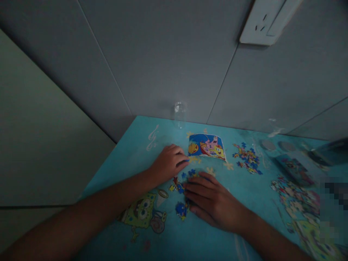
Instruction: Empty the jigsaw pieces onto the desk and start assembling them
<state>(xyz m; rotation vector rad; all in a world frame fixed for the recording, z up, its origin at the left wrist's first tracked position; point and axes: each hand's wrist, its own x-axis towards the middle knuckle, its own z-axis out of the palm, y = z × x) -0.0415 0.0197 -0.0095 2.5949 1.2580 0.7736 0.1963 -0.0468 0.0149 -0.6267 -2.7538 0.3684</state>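
Both my hands rest on a turquoise table [127,145] printed with cartoon figures. My left hand [168,162] is curled, fingertips pinched on a small blue puzzle piece beside a reference picture card [207,146]. My right hand [210,201] lies flat, fingers stretched to the left over a cluster of blue puzzle pieces [181,209]. More loose pieces [176,185] lie between the two hands.
A clear glass jar [179,114] stands at the back by the grey wall. A pile of loose pieces [248,157] lies right of the card. Further right are more pieces [295,197], a small box [295,169] and two round lids [277,145]. A wall socket [268,21] sits above.
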